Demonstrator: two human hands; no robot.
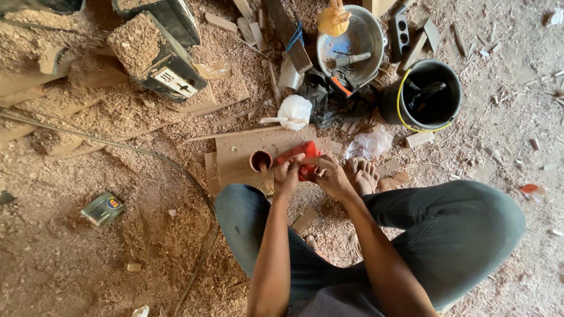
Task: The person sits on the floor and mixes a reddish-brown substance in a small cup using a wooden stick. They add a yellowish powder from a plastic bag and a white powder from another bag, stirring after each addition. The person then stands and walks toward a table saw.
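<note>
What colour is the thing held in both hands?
Bright red, gripped by both hands; clearest in the head view.

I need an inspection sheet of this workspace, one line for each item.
Surface: floor covered in sawdust; flat board before the person.
Job's things: red object held in both hands; small cup on the board.
Clutter: metal basin with tools, black bucket, white bag, tin, wood offcuts.
Grippers: left hand and right hand grip the red object.
Cables: cord across the sawdust.
Surroundings: dust-covered machine.
</note>
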